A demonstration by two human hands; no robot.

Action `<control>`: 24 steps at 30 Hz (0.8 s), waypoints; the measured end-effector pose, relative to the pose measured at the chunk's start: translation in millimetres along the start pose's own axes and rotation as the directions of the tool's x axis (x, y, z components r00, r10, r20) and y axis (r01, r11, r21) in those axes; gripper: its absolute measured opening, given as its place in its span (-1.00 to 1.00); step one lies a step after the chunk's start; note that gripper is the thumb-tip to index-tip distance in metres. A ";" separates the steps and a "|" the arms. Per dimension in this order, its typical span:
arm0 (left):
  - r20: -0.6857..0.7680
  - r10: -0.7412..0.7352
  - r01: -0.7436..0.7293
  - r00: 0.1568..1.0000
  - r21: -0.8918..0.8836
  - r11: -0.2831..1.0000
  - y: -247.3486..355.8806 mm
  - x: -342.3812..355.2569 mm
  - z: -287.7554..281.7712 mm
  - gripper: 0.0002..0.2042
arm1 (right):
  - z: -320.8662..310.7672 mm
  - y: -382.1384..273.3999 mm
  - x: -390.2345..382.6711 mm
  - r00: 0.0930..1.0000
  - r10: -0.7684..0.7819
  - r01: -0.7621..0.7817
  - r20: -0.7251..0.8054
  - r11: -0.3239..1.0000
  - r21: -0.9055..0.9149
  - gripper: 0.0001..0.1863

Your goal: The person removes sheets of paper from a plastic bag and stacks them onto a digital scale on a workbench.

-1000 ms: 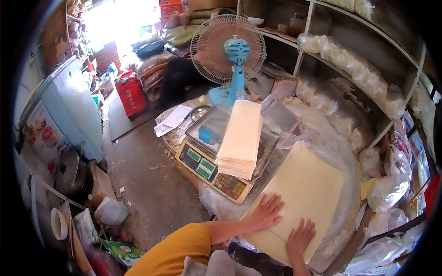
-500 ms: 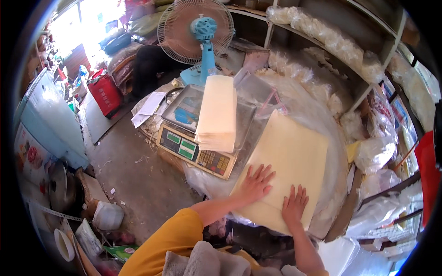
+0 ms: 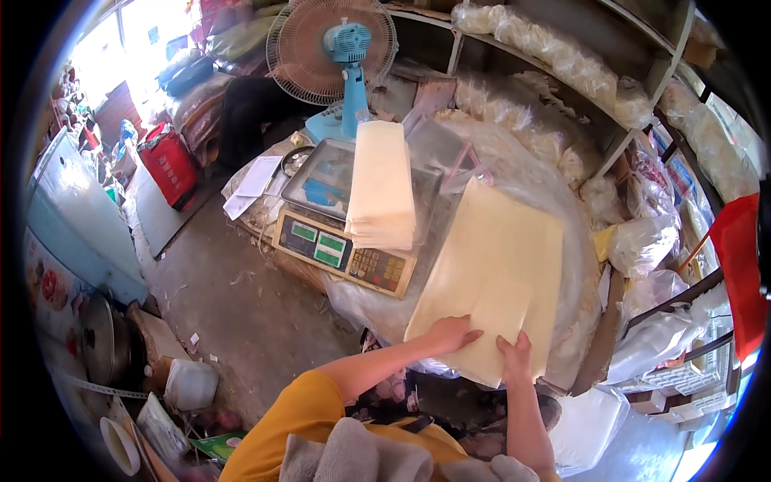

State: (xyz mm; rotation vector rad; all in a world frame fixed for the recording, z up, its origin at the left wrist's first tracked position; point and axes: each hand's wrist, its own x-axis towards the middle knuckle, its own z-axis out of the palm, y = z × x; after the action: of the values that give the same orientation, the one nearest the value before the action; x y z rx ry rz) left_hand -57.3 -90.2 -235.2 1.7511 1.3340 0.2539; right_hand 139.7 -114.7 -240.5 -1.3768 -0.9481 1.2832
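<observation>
A large, thin cream sheet [image 3: 498,265] lies flat over the right side of the plastic-covered work surface, and whether more sheets lie under it I cannot tell. My left hand [image 3: 452,334] is on its near part, fingers curled in and thumb pointing right. Close beside it, my right hand [image 3: 515,353] has its thumb and fingers bent onto the sheet. Both hands look closed on the sheet, though their fingertips are partly hidden. A faint crease runs up from the right hand. Left of the sheet, a tall folded stack of cream sheets [image 3: 381,185] rests on a digital scale [image 3: 345,253].
A blue fan [image 3: 347,48] stands behind the scale, with papers [image 3: 255,181] at its left. Shelves at the back hold bagged pale goods [image 3: 554,52]. More plastic bags [image 3: 642,245] crowd the right. A pan [image 3: 104,337] and a white container [image 3: 191,384] sit at lower left.
Both hands have drawn back toward me over the sheet. Their spread, flat fingers have curled in, and a crease shows above the right hand. The whole view has shifted slightly.
</observation>
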 end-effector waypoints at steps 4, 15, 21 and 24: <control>-0.553 0.226 -0.143 0.802 0.190 0.971 13.1 -50.5 -78.9 -0.49 | 54.5 -90.8 17.4 0.960 -0.168 0.222 0.226 0.944 -0.243 -0.52; -0.862 -0.318 -0.720 0.394 -0.504 0.476 -82.4 -26.6 -358.8 -0.41 | 303.3 -198.7 132.4 0.765 -0.257 0.237 0.590 0.965 0.113 -0.30; -0.679 -0.076 -0.616 0.731 -0.703 0.356 -144.8 42.1 -368.0 -0.36 | 333.5 -168.1 128.0 0.714 -0.455 0.697 0.533 0.388 -0.603 -0.19; -0.642 -0.112 -0.515 0.758 -0.695 0.502 -69.0 23.6 -343.3 -0.37 | 307.7 -154.2 143.1 0.823 -0.319 0.567 0.471 0.520 -0.638 -0.18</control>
State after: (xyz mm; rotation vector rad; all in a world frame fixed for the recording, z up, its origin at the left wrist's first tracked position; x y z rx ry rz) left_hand -309.0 110.2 -95.1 0.9300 1.0567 1.5103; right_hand -132.9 100.8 -105.7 -1.3874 -2.0962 0.6723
